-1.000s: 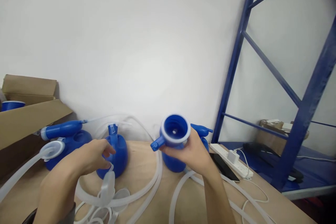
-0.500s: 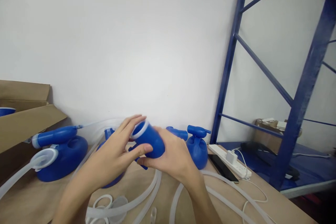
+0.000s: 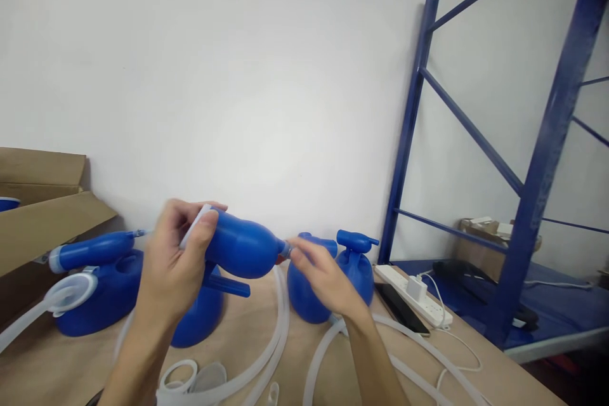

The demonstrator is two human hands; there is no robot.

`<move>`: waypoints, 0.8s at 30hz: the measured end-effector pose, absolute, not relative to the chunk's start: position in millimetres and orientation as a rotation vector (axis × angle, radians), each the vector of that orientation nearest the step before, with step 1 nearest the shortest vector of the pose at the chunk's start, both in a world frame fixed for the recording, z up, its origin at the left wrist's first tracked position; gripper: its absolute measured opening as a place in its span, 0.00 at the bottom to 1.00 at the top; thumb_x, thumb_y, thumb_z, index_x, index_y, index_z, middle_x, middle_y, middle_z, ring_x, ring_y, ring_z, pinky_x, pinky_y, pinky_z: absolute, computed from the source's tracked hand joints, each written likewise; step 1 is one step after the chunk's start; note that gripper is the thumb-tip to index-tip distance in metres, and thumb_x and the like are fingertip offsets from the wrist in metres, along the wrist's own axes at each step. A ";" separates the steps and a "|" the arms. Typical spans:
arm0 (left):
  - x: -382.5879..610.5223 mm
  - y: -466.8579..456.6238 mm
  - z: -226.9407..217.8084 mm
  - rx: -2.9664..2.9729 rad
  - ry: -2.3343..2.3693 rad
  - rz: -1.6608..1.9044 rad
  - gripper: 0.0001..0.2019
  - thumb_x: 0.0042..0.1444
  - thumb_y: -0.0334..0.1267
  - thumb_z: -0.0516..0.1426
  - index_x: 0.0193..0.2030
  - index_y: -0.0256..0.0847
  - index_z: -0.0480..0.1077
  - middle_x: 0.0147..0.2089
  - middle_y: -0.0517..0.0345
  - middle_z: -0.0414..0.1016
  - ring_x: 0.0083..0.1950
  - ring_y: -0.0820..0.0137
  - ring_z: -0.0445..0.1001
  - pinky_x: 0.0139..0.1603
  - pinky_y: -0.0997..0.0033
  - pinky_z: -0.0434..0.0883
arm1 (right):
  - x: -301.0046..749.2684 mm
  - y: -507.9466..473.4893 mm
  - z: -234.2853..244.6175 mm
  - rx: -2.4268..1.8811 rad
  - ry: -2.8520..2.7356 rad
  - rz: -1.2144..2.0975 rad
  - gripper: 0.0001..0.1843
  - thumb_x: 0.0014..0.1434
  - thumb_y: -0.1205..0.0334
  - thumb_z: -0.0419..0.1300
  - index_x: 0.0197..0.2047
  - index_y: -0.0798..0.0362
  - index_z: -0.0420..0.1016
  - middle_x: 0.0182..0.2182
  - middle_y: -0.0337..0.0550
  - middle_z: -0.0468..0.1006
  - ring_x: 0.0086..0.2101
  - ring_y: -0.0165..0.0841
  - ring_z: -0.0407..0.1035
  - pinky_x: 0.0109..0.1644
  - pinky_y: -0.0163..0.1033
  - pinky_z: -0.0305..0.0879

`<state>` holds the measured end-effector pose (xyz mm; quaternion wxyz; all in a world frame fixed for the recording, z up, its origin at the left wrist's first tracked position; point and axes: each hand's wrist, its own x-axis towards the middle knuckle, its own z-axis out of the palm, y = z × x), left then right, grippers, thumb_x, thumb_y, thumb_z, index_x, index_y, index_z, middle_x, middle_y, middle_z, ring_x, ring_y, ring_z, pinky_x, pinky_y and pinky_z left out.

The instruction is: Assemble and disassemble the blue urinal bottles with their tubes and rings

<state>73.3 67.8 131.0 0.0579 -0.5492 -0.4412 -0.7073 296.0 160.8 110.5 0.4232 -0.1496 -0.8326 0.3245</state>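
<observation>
My left hand (image 3: 176, 254) is closed around the wide, white-rimmed end of a blue plastic funnel-shaped cup (image 3: 242, 244), held nearly level above the table. A blue tab sticks out beneath the cup. At the narrow tip, the fingers of my right hand (image 3: 323, 273) pinch a small pale fitting (image 3: 284, 248), partly covered by the fingertips. Just below and behind the cup stands a blue jug (image 3: 197, 320), half hidden by it. Another blue jug (image 3: 304, 295) is behind my right hand, which covers part of it.
A finished-looking blue jug with a hose (image 3: 102, 298) stands left by an open cardboard box (image 3: 47, 222). Clear hoses (image 3: 266, 361) and white rings (image 3: 178, 375) lie in front. A power strip (image 3: 428, 304), phone (image 3: 399, 309) and blue rack (image 3: 537, 158) are right.
The cup has turned from rim-toward-me to lying sideways, its tip pointing right. My left hand has shifted to the rim end, and my right hand from the body to the tip.
</observation>
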 end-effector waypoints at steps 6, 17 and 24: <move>69.4 46.0 137.8 -1.537 -1.249 -1.569 0.18 0.67 0.48 0.60 0.29 0.44 0.64 0.32 0.64 0.62 0.30 0.71 0.62 0.35 0.66 0.62 | 290.3 157.1 112.6 -0.418 -1.863 0.970 0.22 0.69 0.39 0.59 0.42 0.49 0.81 0.40 0.42 0.82 0.46 0.41 0.76 0.57 0.44 0.69; 78.4 48.6 137.7 -2.002 -1.342 -1.676 0.27 0.59 0.45 0.65 0.19 0.43 0.54 0.18 0.69 0.53 0.21 0.75 0.51 0.21 0.72 0.52 | 272.2 157.9 103.5 -0.597 -1.524 0.792 0.18 0.69 0.46 0.52 0.39 0.48 0.77 0.38 0.40 0.79 0.43 0.39 0.73 0.50 0.41 0.68; 86.1 48.6 134.6 -2.312 -1.346 -2.032 0.25 0.63 0.47 0.58 0.21 0.43 0.50 0.22 0.68 0.49 0.24 0.75 0.50 0.25 0.73 0.56 | 275.7 175.7 91.1 -0.770 -1.488 0.569 0.15 0.67 0.52 0.48 0.33 0.46 0.70 0.33 0.38 0.73 0.37 0.38 0.68 0.44 0.40 0.64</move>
